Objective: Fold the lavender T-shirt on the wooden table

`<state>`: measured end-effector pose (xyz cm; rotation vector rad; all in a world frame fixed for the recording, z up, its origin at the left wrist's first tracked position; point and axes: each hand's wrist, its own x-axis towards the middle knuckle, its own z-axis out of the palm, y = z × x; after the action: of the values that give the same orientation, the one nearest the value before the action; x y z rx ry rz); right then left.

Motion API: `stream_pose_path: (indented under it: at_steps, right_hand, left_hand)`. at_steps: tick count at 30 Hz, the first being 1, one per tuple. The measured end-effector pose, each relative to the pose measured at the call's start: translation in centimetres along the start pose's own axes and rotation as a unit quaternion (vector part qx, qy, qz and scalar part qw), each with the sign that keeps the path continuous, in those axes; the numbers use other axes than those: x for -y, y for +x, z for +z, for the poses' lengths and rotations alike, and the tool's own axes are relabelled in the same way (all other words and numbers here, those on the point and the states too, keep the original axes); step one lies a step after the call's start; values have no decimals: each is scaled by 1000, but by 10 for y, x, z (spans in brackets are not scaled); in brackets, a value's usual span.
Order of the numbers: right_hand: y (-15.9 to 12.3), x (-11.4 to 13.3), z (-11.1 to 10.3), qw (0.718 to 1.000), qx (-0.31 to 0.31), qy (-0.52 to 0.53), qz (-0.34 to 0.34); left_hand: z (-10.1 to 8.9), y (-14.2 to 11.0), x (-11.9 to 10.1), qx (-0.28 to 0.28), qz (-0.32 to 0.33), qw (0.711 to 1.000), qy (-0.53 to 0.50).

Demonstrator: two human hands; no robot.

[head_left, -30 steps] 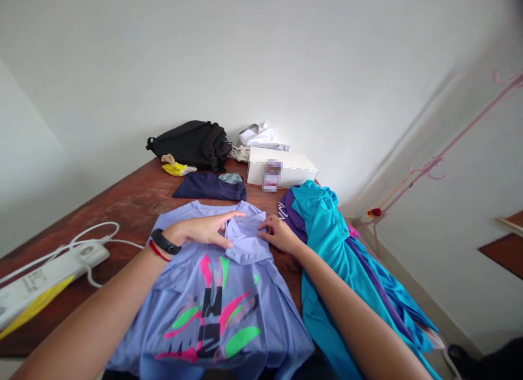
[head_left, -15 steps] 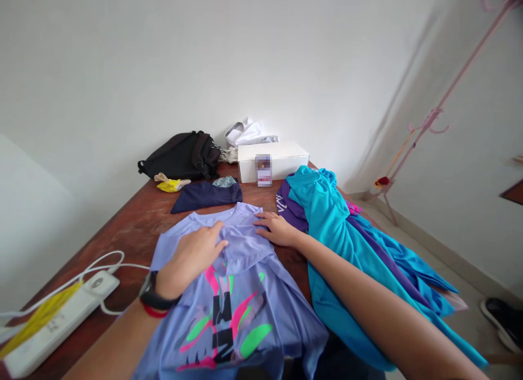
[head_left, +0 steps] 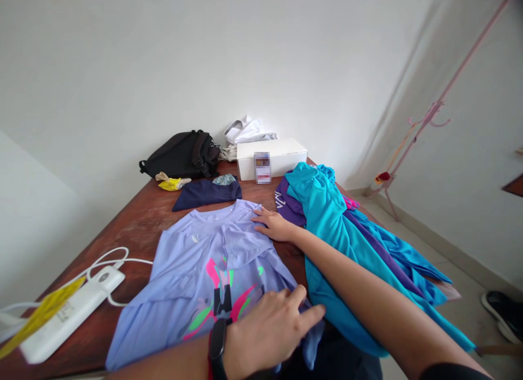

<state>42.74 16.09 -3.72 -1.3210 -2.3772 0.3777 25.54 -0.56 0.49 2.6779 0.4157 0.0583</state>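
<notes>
Left hand: the left hand (head_left: 267, 328) is at the near edge of the lilac T-shirt (head_left: 192, 260), its fingers curled over the hem. The grip looks partly closed on the cloth, but the view is poor here, so it cannot be told whether the fingers pinch the fabric or only rest on it. A black wristband (head_left: 218, 350) sits on that wrist.

Right hand: the right hand (head_left: 273, 226) lies open and flat, with its grip holding nothing, its fingers spread on the far shoulder of the shirt near the collar.

Shirt: it lies face up on the worktop (head_left: 139, 227), between the two arms, with a fold across its middle and a pink, green and black print showing.

Handling: the flat right palm pins the shoulder against the wood while the left fingers work at the hem, which keeps the cloth taut and the fold even.

Beside the shirt: a heap of teal cloth (head_left: 327, 216) and purple cloth (head_left: 292, 208) lies just right of it; a folded navy garment (head_left: 206, 197) lies just beyond the collar.

Back of worktop: a black bag (head_left: 182, 155) and a white box (head_left: 272, 158).

Left edge: a white power strip (head_left: 69, 320).
</notes>
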Motion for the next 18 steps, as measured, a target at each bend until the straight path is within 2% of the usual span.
stream_pose_path:
  at_steps: [2,4,9,12,13,15,18]
  right_hand:
    - [1,-2,3,1000,2,-1,4]
    - [2,-2,4,1000,6,-3,10]
    - [3,-2,3,1000,20,-9,11]
    - [4,-3,1,1000,20,0,8]
    - [4,-4,1,1000,18,5,6]
    - [3,-5,-1,1000,9,10,7]
    - [0,-4,-7,999,-29,16,16]
  left_hand:
    - [0,1,-3,-11,2,998,65]
    - [1,2,-6,-8,38,995,88]
    - [2,4,-9,-19,130,988,84]
    - [-8,2,-8,-10,157,985,68]
    - [-15,1,-6,-11,141,988,67]
    - [-36,-2,5,-32,65,995,64]
    - [-75,-3,45,-120,-93,988,30]
